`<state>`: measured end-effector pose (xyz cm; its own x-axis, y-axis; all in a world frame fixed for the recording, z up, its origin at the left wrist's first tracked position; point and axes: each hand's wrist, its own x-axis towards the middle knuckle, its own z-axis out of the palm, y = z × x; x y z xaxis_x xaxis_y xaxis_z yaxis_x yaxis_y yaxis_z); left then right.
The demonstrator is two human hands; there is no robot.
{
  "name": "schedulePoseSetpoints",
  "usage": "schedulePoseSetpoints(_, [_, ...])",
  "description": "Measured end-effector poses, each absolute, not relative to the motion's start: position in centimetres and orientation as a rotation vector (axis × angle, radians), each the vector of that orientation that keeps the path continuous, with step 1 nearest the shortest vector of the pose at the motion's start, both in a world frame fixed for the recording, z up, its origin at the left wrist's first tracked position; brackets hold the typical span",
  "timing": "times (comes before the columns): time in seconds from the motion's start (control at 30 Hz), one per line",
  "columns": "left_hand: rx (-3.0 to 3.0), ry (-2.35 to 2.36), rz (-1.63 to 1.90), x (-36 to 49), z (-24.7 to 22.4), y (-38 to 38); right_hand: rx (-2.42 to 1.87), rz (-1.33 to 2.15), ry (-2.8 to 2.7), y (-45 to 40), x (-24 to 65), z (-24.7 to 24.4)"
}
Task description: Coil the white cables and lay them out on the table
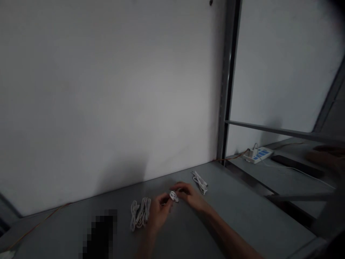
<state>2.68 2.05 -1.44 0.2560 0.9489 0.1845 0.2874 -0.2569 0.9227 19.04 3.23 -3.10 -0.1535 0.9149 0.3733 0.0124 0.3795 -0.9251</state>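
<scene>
Your left hand (159,213) and right hand (188,194) are both curled in a fingertip pinch on a small white cable bundle (174,196), at lower center of the frame above the gray table (242,208). A looped white cable (140,214) lies just beside your left hand, and a shorter white cable coil (199,182) lies just beyond your right fingers (183,187).

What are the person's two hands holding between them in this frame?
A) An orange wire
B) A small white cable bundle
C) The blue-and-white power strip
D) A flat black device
B. The left hand and right hand both grip the small white cable bundle with their fingers, just above the grey tabletop.
</scene>
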Motion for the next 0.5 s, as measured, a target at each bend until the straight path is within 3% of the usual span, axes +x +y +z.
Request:
schedulePoseSetpoints(0.17, [1.534,1.162,1.019,2.8,-1.2,2.0,-0.900,1.151,-1.583,2.8,19.4,-2.8])
schedulePoseSetpoints(0.37, [1.775,1.150,1.035,2.6,-1.6,2.1,-1.069,1.088,-1.580,3.2,19.4,-3.3])
schedulePoseSetpoints(0.5, [1.934,1.156,1.000,2.9,-1.9,1.9,-1.133,1.288,-1.414,3.7,19.3,-4.2])
